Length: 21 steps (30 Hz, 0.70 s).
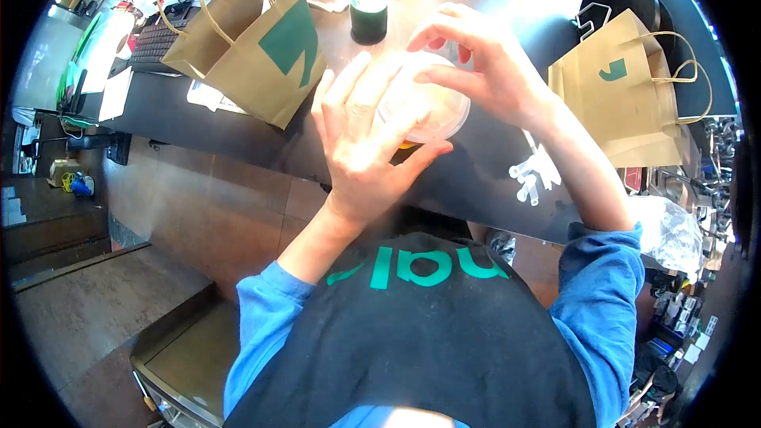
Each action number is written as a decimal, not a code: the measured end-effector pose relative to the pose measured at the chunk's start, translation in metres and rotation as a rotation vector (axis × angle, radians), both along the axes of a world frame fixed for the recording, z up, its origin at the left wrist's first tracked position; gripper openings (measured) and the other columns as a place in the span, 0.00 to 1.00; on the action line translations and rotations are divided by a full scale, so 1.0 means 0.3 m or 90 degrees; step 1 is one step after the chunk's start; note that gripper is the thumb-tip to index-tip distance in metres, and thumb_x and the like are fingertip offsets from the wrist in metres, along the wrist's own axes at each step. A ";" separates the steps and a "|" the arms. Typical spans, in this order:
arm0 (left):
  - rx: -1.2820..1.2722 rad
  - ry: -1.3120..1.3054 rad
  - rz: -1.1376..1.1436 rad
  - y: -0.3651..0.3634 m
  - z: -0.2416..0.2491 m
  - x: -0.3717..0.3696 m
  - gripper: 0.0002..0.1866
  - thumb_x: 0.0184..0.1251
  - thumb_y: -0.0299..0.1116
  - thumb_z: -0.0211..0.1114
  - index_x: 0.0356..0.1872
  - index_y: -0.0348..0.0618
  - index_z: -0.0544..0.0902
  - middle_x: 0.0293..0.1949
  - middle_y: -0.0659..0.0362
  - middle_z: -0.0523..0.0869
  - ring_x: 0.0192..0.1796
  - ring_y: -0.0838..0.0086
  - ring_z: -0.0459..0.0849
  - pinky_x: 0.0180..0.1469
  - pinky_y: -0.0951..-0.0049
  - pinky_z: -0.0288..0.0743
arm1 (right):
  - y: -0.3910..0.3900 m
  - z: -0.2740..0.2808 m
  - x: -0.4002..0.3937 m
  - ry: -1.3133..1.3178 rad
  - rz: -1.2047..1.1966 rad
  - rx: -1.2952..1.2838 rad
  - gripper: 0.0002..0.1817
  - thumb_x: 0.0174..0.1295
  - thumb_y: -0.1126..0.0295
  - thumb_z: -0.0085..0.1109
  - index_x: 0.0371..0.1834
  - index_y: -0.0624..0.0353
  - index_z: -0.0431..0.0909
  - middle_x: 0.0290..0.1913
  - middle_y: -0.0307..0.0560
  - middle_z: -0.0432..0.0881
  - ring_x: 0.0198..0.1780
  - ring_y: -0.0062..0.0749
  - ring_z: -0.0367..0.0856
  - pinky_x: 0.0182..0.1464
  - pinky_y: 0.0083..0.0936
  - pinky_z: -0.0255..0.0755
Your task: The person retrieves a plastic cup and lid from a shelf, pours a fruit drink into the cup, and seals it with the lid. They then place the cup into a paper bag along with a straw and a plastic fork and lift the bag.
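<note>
— On dark counter (456, 178), where to find tub (442, 111)?
— Just right of left hand (355, 135), spread across left side; round, no long axis.
— And right hand (493, 71)?
— Above far-right rim, thumb and fingertips apart; impossible to tell if touching.
</note>
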<state>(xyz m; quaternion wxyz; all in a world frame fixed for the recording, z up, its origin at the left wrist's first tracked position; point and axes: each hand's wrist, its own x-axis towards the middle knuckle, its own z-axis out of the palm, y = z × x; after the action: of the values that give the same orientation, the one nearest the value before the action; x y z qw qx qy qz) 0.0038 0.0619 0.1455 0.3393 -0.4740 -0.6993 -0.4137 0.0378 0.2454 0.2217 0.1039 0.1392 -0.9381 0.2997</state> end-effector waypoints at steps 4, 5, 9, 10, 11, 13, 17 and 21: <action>-0.161 -0.140 0.024 -0.013 0.088 0.035 0.24 0.38 0.43 0.77 0.40 0.46 0.84 0.56 0.51 0.78 0.61 0.53 0.71 0.63 0.50 0.58 | 0.023 -0.062 -0.004 0.110 0.008 -0.001 0.10 0.52 0.72 0.66 0.38 0.58 0.79 0.41 0.42 0.80 0.43 0.33 0.77 0.45 0.29 0.73; -0.079 -0.074 -0.006 0.001 0.018 0.006 0.24 0.38 0.42 0.78 0.40 0.46 0.84 0.56 0.51 0.78 0.60 0.52 0.71 0.62 0.51 0.61 | 0.013 -0.066 -0.002 0.166 -0.003 0.051 0.10 0.51 0.73 0.66 0.37 0.58 0.79 0.41 0.42 0.80 0.42 0.34 0.78 0.45 0.29 0.73; 0.073 -0.076 -0.079 0.036 -0.054 -0.002 0.23 0.37 0.37 0.78 0.39 0.44 0.83 0.56 0.50 0.78 0.58 0.52 0.73 0.59 0.57 0.69 | -0.012 -0.074 0.019 0.259 -0.022 0.101 0.09 0.50 0.74 0.66 0.35 0.58 0.79 0.40 0.42 0.82 0.40 0.38 0.79 0.44 0.27 0.75; 0.075 -0.071 -0.082 0.046 -0.058 -0.007 0.23 0.37 0.37 0.78 0.39 0.44 0.83 0.56 0.50 0.78 0.58 0.52 0.73 0.59 0.57 0.69 | -0.013 -0.068 0.013 0.265 -0.024 0.103 0.09 0.50 0.74 0.66 0.35 0.58 0.79 0.40 0.42 0.82 0.40 0.38 0.79 0.44 0.27 0.75; 0.094 -0.074 -0.076 0.051 -0.063 -0.004 0.22 0.37 0.35 0.78 0.38 0.43 0.83 0.56 0.50 0.78 0.58 0.52 0.73 0.58 0.57 0.70 | -0.019 -0.065 0.018 0.252 -0.033 0.127 0.08 0.52 0.74 0.66 0.36 0.58 0.80 0.40 0.42 0.83 0.40 0.35 0.79 0.45 0.25 0.74; 0.120 -0.070 -0.076 0.055 -0.039 0.009 0.22 0.37 0.34 0.78 0.38 0.43 0.83 0.56 0.50 0.78 0.57 0.52 0.74 0.57 0.58 0.71 | -0.014 -0.053 0.026 0.244 -0.045 0.157 0.08 0.53 0.75 0.65 0.37 0.58 0.80 0.40 0.41 0.83 0.40 0.32 0.80 0.45 0.23 0.74; 0.049 -0.041 -0.075 0.018 -0.008 0.010 0.21 0.40 0.35 0.77 0.39 0.43 0.84 0.50 0.54 0.82 0.55 0.57 0.77 0.60 0.55 0.67 | 0.017 -0.098 0.010 -0.120 -0.019 -0.441 0.11 0.64 0.69 0.58 0.48 0.58 0.79 0.44 0.40 0.83 0.46 0.23 0.78 0.51 0.20 0.72; 0.017 0.067 -0.060 0.032 -0.043 -0.021 0.20 0.44 0.37 0.75 0.40 0.42 0.84 0.44 0.58 0.85 0.52 0.62 0.79 0.61 0.52 0.64 | 0.021 -0.180 0.031 -0.183 -0.041 -0.671 0.19 0.70 0.63 0.47 0.57 0.62 0.73 0.52 0.45 0.79 0.56 0.25 0.74 0.62 0.25 0.64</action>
<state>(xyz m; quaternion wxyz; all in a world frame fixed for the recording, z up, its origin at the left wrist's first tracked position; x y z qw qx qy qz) -0.0026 0.0715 0.1325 0.3620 -0.5230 -0.6516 -0.4134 0.0472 0.2516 0.1676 0.0397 -0.0031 -0.6694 0.7419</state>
